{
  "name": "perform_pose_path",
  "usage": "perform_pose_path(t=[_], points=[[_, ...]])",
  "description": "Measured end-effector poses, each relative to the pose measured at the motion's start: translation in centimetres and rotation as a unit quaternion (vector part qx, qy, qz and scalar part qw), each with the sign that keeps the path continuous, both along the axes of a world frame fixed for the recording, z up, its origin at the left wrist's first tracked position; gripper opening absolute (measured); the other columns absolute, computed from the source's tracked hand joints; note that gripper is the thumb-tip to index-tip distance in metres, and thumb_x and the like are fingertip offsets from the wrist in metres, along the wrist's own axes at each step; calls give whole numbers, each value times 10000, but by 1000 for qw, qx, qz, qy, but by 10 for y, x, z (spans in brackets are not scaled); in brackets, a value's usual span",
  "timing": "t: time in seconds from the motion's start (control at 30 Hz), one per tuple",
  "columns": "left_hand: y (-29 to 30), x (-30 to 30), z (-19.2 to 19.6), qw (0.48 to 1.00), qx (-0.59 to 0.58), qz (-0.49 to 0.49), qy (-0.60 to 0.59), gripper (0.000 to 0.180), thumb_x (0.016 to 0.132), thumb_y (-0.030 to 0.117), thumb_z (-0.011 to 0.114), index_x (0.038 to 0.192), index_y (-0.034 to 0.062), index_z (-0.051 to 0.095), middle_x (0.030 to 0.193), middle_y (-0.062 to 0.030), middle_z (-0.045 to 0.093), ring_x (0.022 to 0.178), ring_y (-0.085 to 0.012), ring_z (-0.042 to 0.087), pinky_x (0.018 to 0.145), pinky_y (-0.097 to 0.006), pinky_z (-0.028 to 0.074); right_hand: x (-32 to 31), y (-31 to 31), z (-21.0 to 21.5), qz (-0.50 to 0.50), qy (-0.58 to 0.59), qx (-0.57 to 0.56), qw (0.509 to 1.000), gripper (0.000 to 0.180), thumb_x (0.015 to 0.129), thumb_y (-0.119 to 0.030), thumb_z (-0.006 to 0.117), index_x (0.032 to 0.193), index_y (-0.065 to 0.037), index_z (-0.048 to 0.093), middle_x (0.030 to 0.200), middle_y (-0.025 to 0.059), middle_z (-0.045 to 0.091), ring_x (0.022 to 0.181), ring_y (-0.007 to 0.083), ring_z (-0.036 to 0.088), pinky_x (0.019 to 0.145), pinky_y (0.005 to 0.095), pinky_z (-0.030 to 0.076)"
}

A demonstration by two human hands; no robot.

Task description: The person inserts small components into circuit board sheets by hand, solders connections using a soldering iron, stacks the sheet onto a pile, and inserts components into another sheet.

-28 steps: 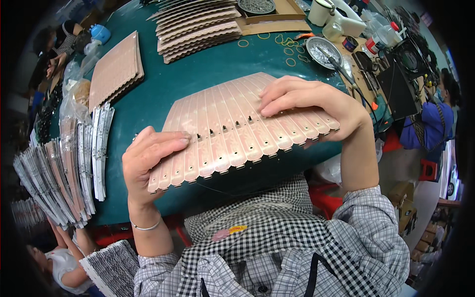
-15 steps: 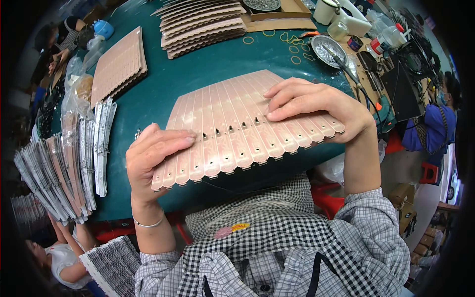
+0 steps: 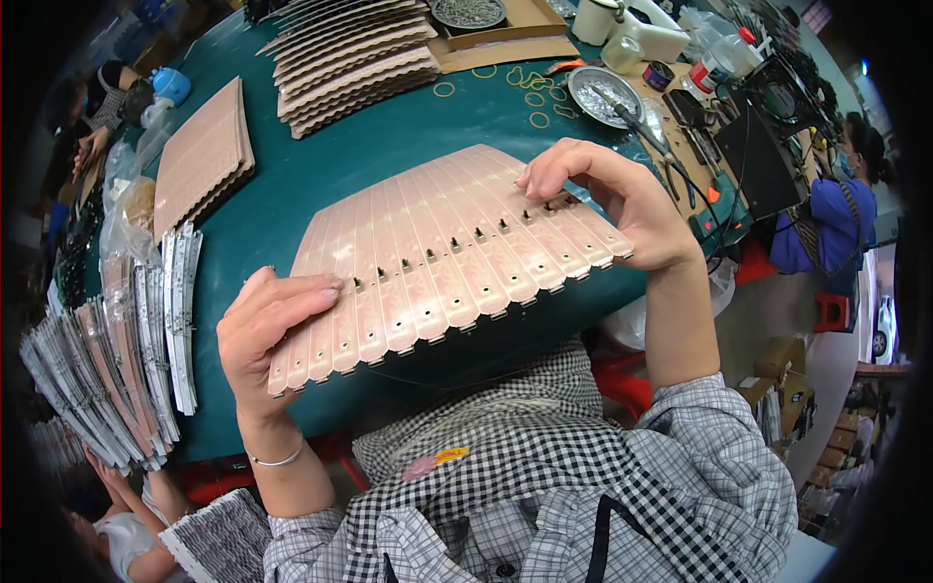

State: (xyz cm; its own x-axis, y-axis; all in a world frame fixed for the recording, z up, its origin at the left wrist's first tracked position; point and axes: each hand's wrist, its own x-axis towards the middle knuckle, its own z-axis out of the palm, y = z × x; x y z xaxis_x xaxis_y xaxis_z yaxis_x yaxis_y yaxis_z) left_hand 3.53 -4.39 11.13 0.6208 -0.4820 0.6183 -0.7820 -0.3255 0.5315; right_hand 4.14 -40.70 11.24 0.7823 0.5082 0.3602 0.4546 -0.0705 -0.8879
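A pale pink panel of joined strips [image 3: 437,243], like a sheet of circuit boards, is held tilted above the table between my two hands. Its near edge is scalloped, with small holes and metal tabs along it. Small black parts stand in a row across the strips. My left hand [image 3: 267,325] grips the left end, fingers flat on top and the thumb hidden. At the right end my right hand [image 3: 627,209] holds the edge, its fingers bent over the top near the last black parts and its thumb out of sight.
On the green table [image 3: 379,126] lie stacked pink panels [image 3: 355,68], another panel pile [image 3: 204,146] and bundled silvery strips [image 3: 107,360]. Rubber bands [image 3: 537,99], a metal dish [image 3: 604,95], pliers [image 3: 671,160] and a bottle [image 3: 714,68] are farther right. Other people sit nearby.
My right fingers have lifted and drawn back toward the right edge, and my left fingers sit nearer the left edge. More black parts show. The whole view has shifted, so everything appears farther left.
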Motion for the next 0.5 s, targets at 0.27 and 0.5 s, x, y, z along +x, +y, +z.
perform_pose_path(t=[0.27, 0.5], points=[[-1, -1, -2, 1000, 3, 1, 5, 403, 725, 349, 766, 952, 18, 719, 899, -151, 743, 767, -221, 699, 628, -308, 374, 2, -1, -7, -52, -49, 5, 997, 230, 743, -95, 819, 909, -45, 667, 991, 52, 650, 971, 176, 618, 875, 290, 485], [1, -2, -4, 1000, -1, 1, 15, 428, 734, 382, 770, 967, 26, 723, 901, -148, 744, 779, -227, 703, 636, -314, 378, 0, 0, -8, -78, -87, -28, 993, 229, 753, -152, 821, 894, -44, 677, 961, 42, 676, 958, 195, 643, 857, 305, 507]])
